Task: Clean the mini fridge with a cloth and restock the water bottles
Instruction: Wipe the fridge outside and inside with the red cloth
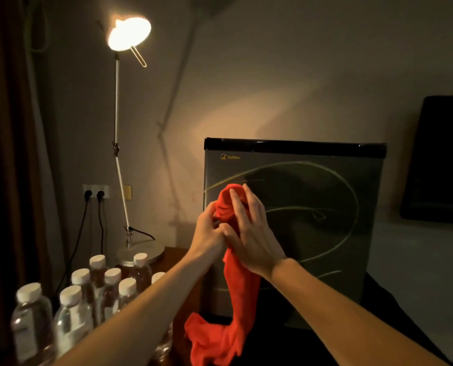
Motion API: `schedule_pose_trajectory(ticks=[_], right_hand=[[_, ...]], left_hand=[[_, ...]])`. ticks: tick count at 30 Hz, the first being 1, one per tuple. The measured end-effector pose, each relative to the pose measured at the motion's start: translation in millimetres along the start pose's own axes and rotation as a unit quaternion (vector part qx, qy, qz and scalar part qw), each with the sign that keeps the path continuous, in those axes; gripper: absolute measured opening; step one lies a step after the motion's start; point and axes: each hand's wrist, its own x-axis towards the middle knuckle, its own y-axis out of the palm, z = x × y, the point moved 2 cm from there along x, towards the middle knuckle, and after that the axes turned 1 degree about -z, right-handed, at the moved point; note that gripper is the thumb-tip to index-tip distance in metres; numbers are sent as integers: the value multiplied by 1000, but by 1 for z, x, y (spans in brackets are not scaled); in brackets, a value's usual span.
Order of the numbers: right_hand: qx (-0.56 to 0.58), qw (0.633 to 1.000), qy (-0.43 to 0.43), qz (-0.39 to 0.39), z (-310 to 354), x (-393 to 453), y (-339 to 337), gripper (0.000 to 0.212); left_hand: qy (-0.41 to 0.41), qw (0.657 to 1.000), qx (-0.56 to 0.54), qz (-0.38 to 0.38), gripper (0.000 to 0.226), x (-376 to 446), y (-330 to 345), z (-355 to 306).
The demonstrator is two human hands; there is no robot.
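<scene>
Your left hand (pixel 209 228) has its fingers curled round the upper part of the red cloth (pixel 233 283), gripping it at about the level of your right thumb. Your right hand (pixel 249 231) lies over the front of the same bunch, fingers fairly straight and spread, thumb tucked in against the left hand; whether that thumb actually pinches the fabric you cannot tell from this angle, since the left hand covers it. The two hands touch each other.

The cloth is raised in front of you. Its top edge pokes out above your right fingertips, and the rest hangs down between your forearms in a long twisted tail, ending in a loose crumple near the bottom of the view.

Just behind the cloth stands the mini fridge (pixel 312 207), door closed, dark grey with pale curved lines, a black top strip and a small yellow logo at the upper left corner.

To your left a cluster of clear water bottles (pixel 88 294) with white caps stands upright, partly hidden by your left forearm. Behind them is a lit desk lamp (pixel 128 33) on a round base, and a wall socket (pixel 95 192) with two plugs in it. A dark screen (pixel 439 159) sits at far right.
</scene>
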Motion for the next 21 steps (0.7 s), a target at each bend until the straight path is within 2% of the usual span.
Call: schedule_pose_trajectory(ticks=[3,6,8,11,14,16,19,21], right_hand=[[-21,998,-63,17,-14,0,4,66],[-51,989,-140,3,-25,8,11,64],[-105,979,-174,-16,-30,22,12,53],[-180,966,-176,-59,-34,57,10,38],[-205,956,-188,-92,-23,79,23,26],[-223,946,-221,-84,-13,74,42,30],[-253,941,-226,1,-11,51,68,56],[-284,933,-219,41,-14,42,75,60]], left_hand=[[-55,998,-32,-28,49,8,-8,10],[-67,996,-35,-55,35,21,-22,16],[-57,995,-29,-82,30,27,-28,15],[-14,993,1,-121,27,34,-39,15],[-28,984,56,-166,21,38,-46,28],[-59,975,98,-193,24,36,-45,42],[-126,962,122,-212,28,29,-43,64],[-155,961,109,-200,26,28,-45,78]])
